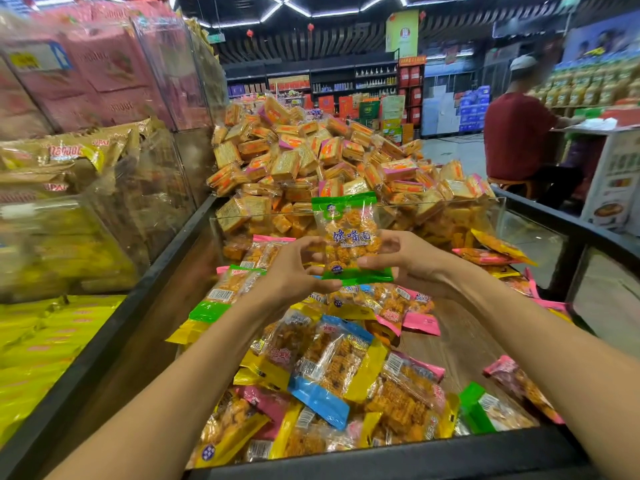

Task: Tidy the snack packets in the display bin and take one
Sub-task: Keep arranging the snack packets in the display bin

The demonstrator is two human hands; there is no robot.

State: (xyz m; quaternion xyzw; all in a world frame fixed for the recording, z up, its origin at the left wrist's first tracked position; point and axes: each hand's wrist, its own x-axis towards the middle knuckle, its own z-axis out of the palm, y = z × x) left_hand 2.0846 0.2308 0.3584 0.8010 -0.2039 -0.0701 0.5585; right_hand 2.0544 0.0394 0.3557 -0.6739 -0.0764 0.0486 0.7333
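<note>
**Inspector:** Fingers of both hands are curled onto one green-edged snack packet (348, 237). Left hand (294, 271) pinches its lower left corner; right hand (408, 261) grips the lower right edge, thumb across the front.

**Clerk:** How does the packet stand?

**Inspector:** Upright, printed face toward the camera, green strips at top and bottom, clear middle showing orange pieces. It is lifted above the display bin (381, 459), touching nothing but the two hands.

**Clerk:** Contents of the bin?

**Inspector:** Loose snack packets (332, 372) with yellow, blue, pink and green ends, lying flat and overlapping, most toward the near and left part. Bare wood-grain floor shows to the right. A green packet (485, 407) and a pink packet (519, 379) lie near the right front corner, apart from the main heap.

**Clerk:** Beyond it?

**Inspector:** A clear divider (485, 206) closes the far side. Behind it rises a tall heap of small orange-and-tan packets (311, 157), well above the divider's top edge.

**Clerk:** Surroundings?

**Inspector:** On the left, clear bins hold yellow packets (45, 341) and gold bags (62, 157), with pink boxes (104, 67) stacked above; that side is blurred. At right, a person in a red shirt (516, 136) and white cap sits at a counter. Stocked shelves (346, 81) line the back wall.
</note>
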